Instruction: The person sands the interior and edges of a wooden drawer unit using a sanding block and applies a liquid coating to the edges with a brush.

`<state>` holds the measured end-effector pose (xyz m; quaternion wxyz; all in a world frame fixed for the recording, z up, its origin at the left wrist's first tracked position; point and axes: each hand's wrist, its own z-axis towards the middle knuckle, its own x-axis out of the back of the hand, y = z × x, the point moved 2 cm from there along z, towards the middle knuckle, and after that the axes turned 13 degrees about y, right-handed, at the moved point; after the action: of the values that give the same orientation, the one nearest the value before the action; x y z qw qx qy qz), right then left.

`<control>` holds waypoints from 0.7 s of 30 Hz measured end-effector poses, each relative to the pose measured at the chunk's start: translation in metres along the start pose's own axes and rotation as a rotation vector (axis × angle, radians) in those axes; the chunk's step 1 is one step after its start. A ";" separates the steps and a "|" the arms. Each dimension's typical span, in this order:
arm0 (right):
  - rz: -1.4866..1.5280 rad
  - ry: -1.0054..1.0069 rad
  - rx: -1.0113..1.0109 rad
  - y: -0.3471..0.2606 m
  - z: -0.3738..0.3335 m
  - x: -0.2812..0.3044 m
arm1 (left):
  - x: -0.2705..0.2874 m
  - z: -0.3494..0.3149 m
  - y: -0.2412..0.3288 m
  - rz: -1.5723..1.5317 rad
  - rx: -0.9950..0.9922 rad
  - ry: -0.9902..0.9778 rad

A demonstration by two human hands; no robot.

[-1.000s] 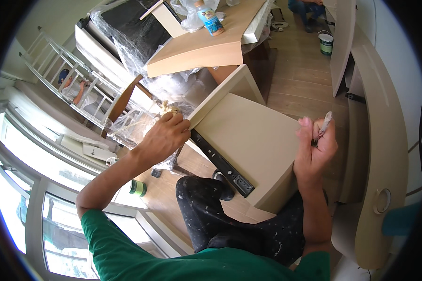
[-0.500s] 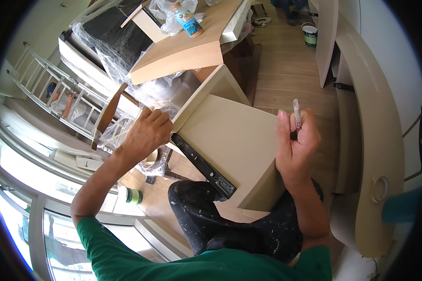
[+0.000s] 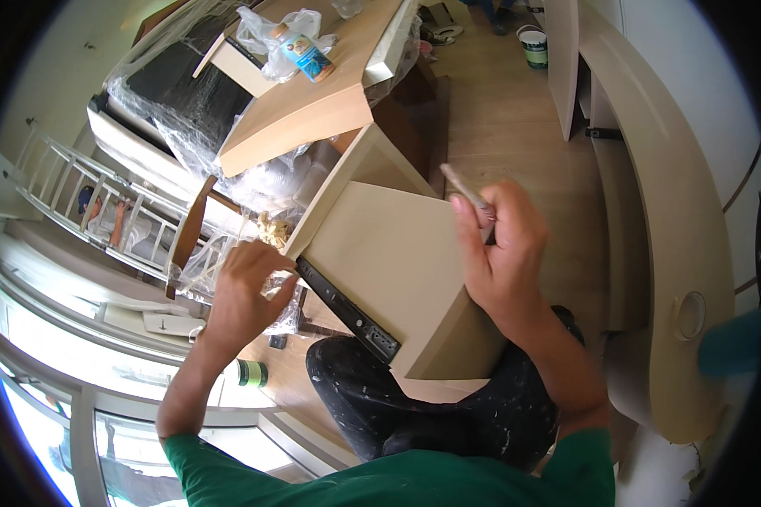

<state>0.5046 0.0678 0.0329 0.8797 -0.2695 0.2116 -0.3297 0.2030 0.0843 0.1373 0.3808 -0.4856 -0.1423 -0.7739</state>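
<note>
- Ladder (image 3: pixel 76 211) lies far left by the window, well apart from the work.
- Left hand (image 3: pixel 243 291) curled on the left edge of the drawer box (image 3: pixel 389 270), just above the black metal slide rail (image 3: pixel 347 308); probably steadying it. Fingers closed over the edge; what else they pinch, cannot tell. Forearm rises from lower left, wrist bent inward.
- Drawer box is propped on the person's knees (image 3: pixel 372 397), tilted, flat panel up so it faces the tool.
- Right hand (image 3: pixel 503 253) fisted around a thin brush handle (image 3: pixel 467 190), tip pointing up-left over the panel; wrist cocked, forearm from lower right.
- Hands well apart, box between them.
- Paint can (image 3: pixel 533 46) on floor, far behind.
</note>
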 end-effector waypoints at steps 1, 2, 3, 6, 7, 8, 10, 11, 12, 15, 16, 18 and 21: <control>-0.004 -0.012 0.029 0.002 0.004 0.000 | -0.001 0.003 0.004 -0.094 0.063 0.066; -0.003 -0.026 0.056 0.003 0.006 -0.003 | -0.001 0.002 0.010 -0.183 0.130 0.128; -0.002 -0.038 0.083 0.003 0.008 -0.005 | -0.001 -0.001 0.016 -0.272 0.196 0.189; 0.055 -0.078 0.064 0.007 0.008 -0.022 | -0.021 -0.024 0.058 -0.620 0.208 0.210; 0.144 -0.119 -0.055 0.010 0.009 -0.022 | -0.030 -0.024 0.075 -0.763 0.185 0.211; 0.223 -0.157 -0.169 0.014 0.012 -0.019 | -0.037 -0.017 0.090 -0.636 0.170 0.084; 0.386 -0.240 -0.366 0.032 0.015 -0.013 | -0.043 -0.011 0.098 -0.467 0.127 -0.021; 0.479 -0.203 -0.467 0.044 0.015 -0.007 | -0.047 -0.014 0.097 -0.428 0.101 -0.001; 0.573 -0.166 -0.568 0.055 0.015 -0.002 | -0.049 -0.017 0.096 -0.390 0.078 0.019; 0.539 -0.210 -0.678 0.083 0.006 0.020 | -0.051 -0.029 0.089 -0.405 0.131 0.092; 0.519 -0.220 -0.704 0.085 0.008 0.029 | -0.048 -0.034 0.087 -0.376 0.148 0.119; 0.481 -0.256 -0.706 0.091 0.006 0.034 | -0.043 -0.053 0.082 -0.354 0.171 0.154; 0.380 -0.268 -0.685 0.094 0.003 0.031 | -0.037 -0.082 0.073 -0.329 0.192 0.209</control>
<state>0.5714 0.1070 -0.0281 0.8043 -0.5433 0.2384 -0.0339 0.2125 0.0035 0.0547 0.3067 -0.3345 -0.2525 -0.8546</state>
